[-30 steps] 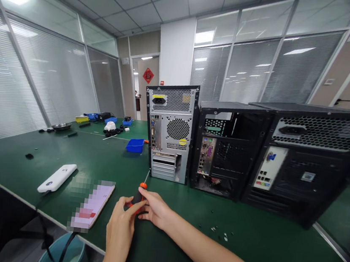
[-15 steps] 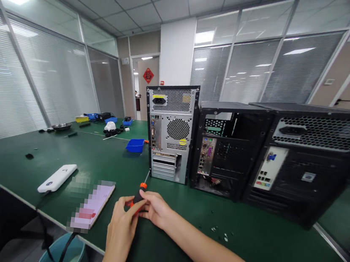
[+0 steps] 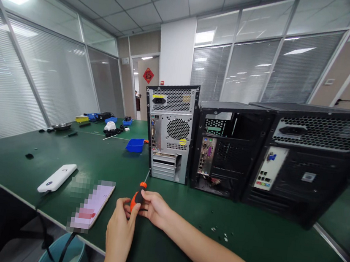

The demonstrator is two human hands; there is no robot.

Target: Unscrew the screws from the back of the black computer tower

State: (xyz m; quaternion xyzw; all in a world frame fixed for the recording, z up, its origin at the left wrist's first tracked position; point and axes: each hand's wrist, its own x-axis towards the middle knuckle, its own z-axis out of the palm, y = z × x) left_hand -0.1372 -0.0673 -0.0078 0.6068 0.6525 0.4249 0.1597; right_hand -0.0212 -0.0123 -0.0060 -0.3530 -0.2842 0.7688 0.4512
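An orange-and-black screwdriver (image 3: 138, 197) is held between both hands, its thin shaft pointing up and away. The tip meets the lower left corner of the silver-backed computer case (image 3: 169, 147), which stands upright with its rear facing me. My left hand (image 3: 121, 222) grips the handle's back end, thumb along it. From the right side, my right hand (image 3: 155, 208) has its fingers closed on the handle's black part. The screw at the tip is too small to make out.
Two black computer cases (image 3: 223, 154) stand right of the silver one. A phone (image 3: 94, 206) and a white power bank (image 3: 57, 178) lie at left. A blue tray (image 3: 135, 145) sits behind. Small loose bits (image 3: 225, 238) lie at right; a teal bin (image 3: 66, 251) stands below the table edge.
The screwdriver handle has turned a little, showing more orange at its left. My left thumb and fingers have shifted on the handle; the tip stays at the case's corner.
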